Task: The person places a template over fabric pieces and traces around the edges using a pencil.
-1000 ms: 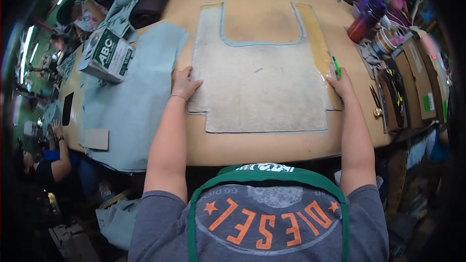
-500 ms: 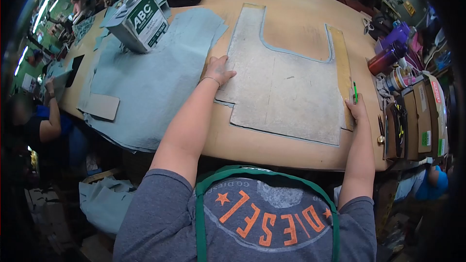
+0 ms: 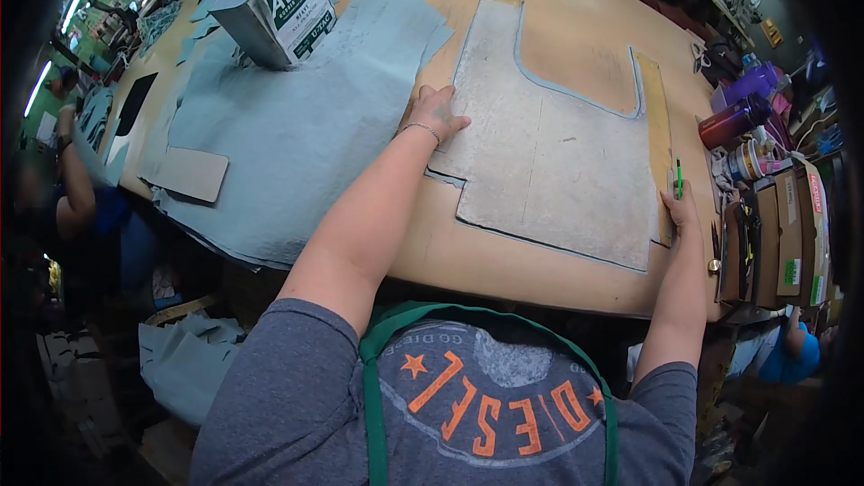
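A large flat grey-white pattern template point(image 3: 567, 175) with a deep cut-out at its far side lies on the table, light blue material showing along its edges. My left hand point(image 3: 436, 115) rests at the template's left edge, thumb and fingers spread. At the lower right edge, my right hand point(image 3: 682, 205) touches the template with a green pencil point(image 3: 679, 171) upright between its fingers. Whether those fingers also grip the template's edge is hard to see. Left of my left hand lies a stack of light blue sheets point(image 3: 288, 139).
A metal ABC can point(image 3: 283, 13) stands on the sheets, near a small beige card point(image 3: 193, 174). Along the table's point(image 3: 405, 247) right side are a dark red bottle point(image 3: 733, 121), tape rolls point(image 3: 745, 162), scissors point(image 3: 699, 57) and cardboard boxes point(image 3: 785, 234). A co-worker's arm point(image 3: 76, 166) shows at far left.
The view has turned slightly, so the table and its things appear farther right. Both hands stay at the template's edges, the green pencil still in the right. The co-worker's arm has shifted.
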`<state>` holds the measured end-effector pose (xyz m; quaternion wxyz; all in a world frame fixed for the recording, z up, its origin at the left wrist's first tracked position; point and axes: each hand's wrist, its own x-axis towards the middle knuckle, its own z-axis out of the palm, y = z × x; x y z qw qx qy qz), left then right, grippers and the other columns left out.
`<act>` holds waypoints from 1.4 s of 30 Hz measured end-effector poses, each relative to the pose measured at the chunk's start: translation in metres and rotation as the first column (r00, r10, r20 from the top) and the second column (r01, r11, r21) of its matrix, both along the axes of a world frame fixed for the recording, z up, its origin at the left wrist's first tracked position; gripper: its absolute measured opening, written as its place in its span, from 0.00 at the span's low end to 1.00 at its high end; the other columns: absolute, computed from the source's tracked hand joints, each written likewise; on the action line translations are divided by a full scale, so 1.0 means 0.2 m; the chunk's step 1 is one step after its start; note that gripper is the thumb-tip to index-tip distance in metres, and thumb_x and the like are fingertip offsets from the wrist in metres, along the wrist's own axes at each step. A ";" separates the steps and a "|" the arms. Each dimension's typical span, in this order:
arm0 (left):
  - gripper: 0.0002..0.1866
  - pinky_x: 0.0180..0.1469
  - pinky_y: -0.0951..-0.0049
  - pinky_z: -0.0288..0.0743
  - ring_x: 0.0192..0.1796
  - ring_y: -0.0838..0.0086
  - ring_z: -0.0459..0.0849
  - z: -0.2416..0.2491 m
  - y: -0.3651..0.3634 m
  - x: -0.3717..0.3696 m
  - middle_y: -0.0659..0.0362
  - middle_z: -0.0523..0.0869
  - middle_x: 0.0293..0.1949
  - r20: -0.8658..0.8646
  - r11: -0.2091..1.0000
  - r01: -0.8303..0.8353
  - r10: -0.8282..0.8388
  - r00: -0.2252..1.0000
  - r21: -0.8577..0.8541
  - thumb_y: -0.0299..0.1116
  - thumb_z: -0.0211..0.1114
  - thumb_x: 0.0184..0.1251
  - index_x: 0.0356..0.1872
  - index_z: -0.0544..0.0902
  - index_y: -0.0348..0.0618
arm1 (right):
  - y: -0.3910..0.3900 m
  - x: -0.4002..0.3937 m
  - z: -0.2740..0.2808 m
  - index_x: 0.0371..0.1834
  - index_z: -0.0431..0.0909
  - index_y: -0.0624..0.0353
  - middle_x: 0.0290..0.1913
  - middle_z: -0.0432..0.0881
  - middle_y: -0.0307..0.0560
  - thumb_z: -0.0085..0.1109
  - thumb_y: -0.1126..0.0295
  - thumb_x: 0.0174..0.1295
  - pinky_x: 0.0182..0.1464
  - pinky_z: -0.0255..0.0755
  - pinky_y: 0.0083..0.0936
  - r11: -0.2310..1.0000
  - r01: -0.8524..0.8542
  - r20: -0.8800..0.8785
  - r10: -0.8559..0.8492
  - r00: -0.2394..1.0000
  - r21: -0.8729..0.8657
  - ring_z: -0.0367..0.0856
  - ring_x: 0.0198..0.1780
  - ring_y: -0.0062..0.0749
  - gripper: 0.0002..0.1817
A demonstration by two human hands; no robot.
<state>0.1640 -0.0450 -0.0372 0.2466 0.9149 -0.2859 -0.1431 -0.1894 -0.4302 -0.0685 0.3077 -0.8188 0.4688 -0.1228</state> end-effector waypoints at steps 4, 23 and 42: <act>0.37 0.59 0.69 0.63 0.56 0.58 0.68 0.01 -0.01 0.01 0.46 0.69 0.51 0.002 1.000 -0.006 0.006 1.000 0.006 0.45 0.68 0.45 0.59 0.67 0.47 | 0.03 0.01 0.02 0.45 0.62 0.59 0.36 0.73 0.50 0.63 0.68 0.50 0.41 0.67 0.28 1.000 -0.013 0.030 0.013 0.999 0.019 0.71 0.38 0.34 0.22; 0.27 0.55 0.63 0.63 0.49 0.55 0.71 -0.19 0.05 -0.06 0.47 0.74 0.45 0.522 0.994 0.103 -0.064 0.851 -0.046 0.46 0.60 0.54 0.54 0.73 0.42 | 0.09 0.04 0.09 0.53 0.65 0.61 0.49 0.74 0.62 0.64 0.54 0.48 0.53 0.66 0.35 0.987 -0.065 -0.154 0.042 0.987 -0.146 0.72 0.52 0.50 0.33; 0.29 0.50 0.68 0.69 0.46 0.60 0.76 0.01 0.18 0.04 0.47 0.74 0.49 0.167 0.980 0.186 -0.197 0.966 0.077 0.38 0.66 0.49 0.53 0.72 0.38 | -0.09 -0.14 -0.04 0.34 0.74 0.59 0.19 0.66 0.30 0.56 0.64 0.57 0.20 0.57 0.15 0.931 0.021 0.514 -0.219 0.829 0.363 0.61 0.18 0.16 0.10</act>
